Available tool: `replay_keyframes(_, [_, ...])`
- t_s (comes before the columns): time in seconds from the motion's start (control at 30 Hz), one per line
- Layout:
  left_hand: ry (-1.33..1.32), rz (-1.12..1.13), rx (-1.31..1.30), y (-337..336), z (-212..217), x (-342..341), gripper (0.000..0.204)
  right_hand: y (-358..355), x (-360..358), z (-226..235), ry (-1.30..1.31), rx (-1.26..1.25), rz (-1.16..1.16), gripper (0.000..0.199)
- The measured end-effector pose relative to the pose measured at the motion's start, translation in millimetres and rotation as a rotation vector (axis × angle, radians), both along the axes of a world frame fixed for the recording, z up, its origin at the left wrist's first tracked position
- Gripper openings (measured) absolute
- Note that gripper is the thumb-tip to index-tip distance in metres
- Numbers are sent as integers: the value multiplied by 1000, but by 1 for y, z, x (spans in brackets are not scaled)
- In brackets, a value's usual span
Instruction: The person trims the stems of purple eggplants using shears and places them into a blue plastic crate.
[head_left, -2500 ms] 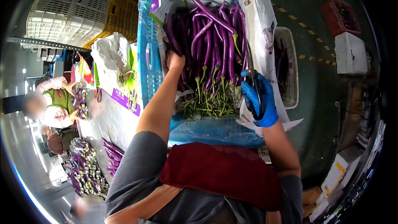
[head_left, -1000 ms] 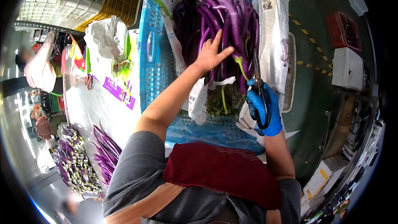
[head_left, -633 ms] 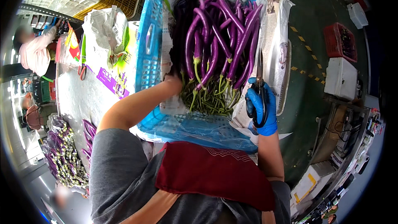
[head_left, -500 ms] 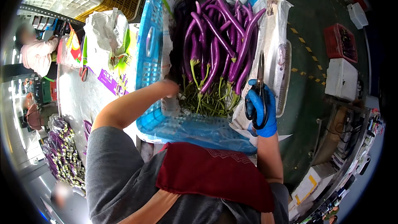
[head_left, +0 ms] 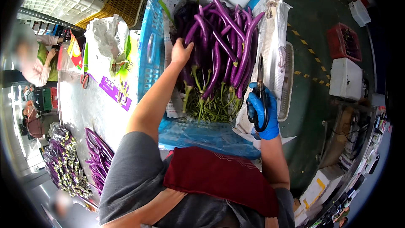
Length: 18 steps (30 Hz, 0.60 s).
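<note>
A blue plastic crate (head_left: 150,63), lined with newspaper and plastic, holds a heap of long purple eggplants (head_left: 217,55), stems toward me. Loose green stem pieces (head_left: 211,109) cover the near end of the heap. My bare left hand (head_left: 181,52) is closed around an eggplant (head_left: 192,32) at the heap's left side. In a blue glove, my right hand (head_left: 265,116) grips black-handled scissors (head_left: 260,90) by the crate's right rim, blades pointing away from me. The blades look nearly closed, and they touch no eggplant.
Left of the crate, a metal table (head_left: 80,105) bears crumpled paper (head_left: 107,38), red-handled scissors (head_left: 85,80) and a pile of eggplants (head_left: 99,156). Bagged eggplants (head_left: 65,164) lie beyond. A co-worker (head_left: 36,59) is at far left. White foam boxes (head_left: 346,79) stand on the right.
My left hand has moved from the crate's left edge up into the heap and taken hold of an eggplant. The right hand with the scissors has barely shifted.
</note>
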<state>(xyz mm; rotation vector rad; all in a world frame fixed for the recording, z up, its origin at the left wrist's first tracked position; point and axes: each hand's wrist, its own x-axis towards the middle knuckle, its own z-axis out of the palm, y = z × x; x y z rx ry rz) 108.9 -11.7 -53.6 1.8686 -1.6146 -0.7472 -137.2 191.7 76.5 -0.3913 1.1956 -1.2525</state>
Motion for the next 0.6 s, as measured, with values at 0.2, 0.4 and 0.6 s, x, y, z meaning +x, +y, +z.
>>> replay_keyframes(0.2, [440, 55, 317, -2, 68, -27, 47, -2, 1, 6, 17, -30, 22, 28])
replay_keyframes(0.4, [-168, -100, 254, -8, 6, -66, 58, 0, 3, 2, 38, 21, 2, 31])
replay_keyframes(0.6, [-258, -136, 148, -6, 7, -82, 50, -1, 0, 4, 1, -7, 22, 28])
